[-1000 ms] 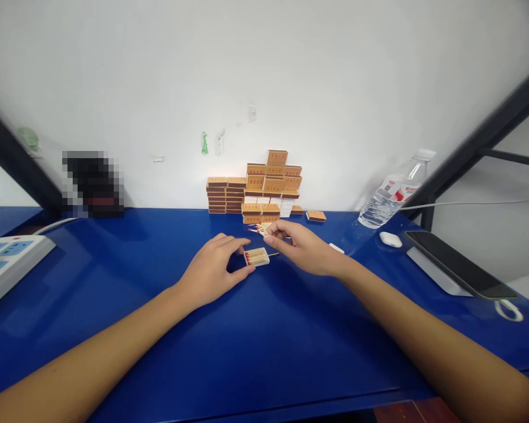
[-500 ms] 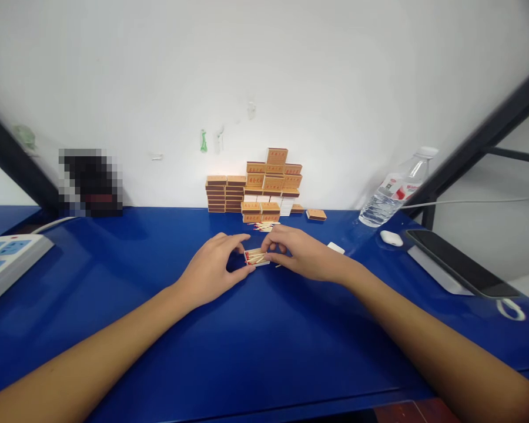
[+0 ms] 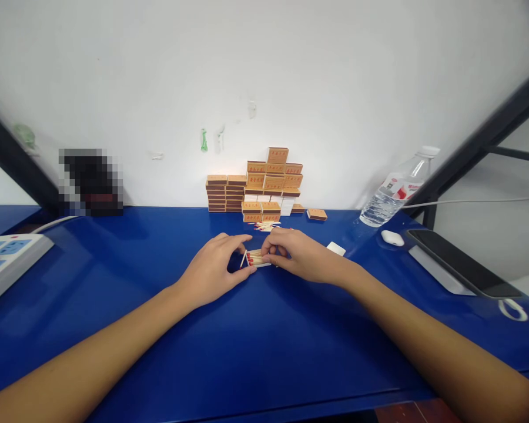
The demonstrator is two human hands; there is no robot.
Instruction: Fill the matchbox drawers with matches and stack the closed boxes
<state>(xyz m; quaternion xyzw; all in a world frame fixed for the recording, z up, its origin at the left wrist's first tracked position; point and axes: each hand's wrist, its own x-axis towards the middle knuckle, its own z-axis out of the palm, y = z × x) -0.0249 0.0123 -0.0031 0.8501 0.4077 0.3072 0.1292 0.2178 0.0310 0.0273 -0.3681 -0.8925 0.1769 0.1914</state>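
Note:
An open matchbox tray (image 3: 256, 258) full of red-tipped matches lies on the blue table (image 3: 264, 346) between my hands. My left hand (image 3: 214, 267) pinches the tray's left end between thumb and forefinger. My right hand (image 3: 297, 254) has its fingers curled over the tray's right end, pressing on the matches; one match sticks up at the left end. A small heap of loose matches (image 3: 264, 225) lies just behind the hands. Stacks of orange matchboxes (image 3: 255, 187) stand against the white wall.
A white power strip (image 3: 4, 258) sits at the left edge. At the right are a plastic water bottle (image 3: 392, 194), a white earbud case (image 3: 391, 237), a phone on a stand (image 3: 458, 264) and a single matchbox (image 3: 316, 214). A small white tray (image 3: 336, 248) lies by my right wrist.
My right hand came down from the loose matches with matches pinched in it onto the tray. My left hand has kept its hold on the tray.

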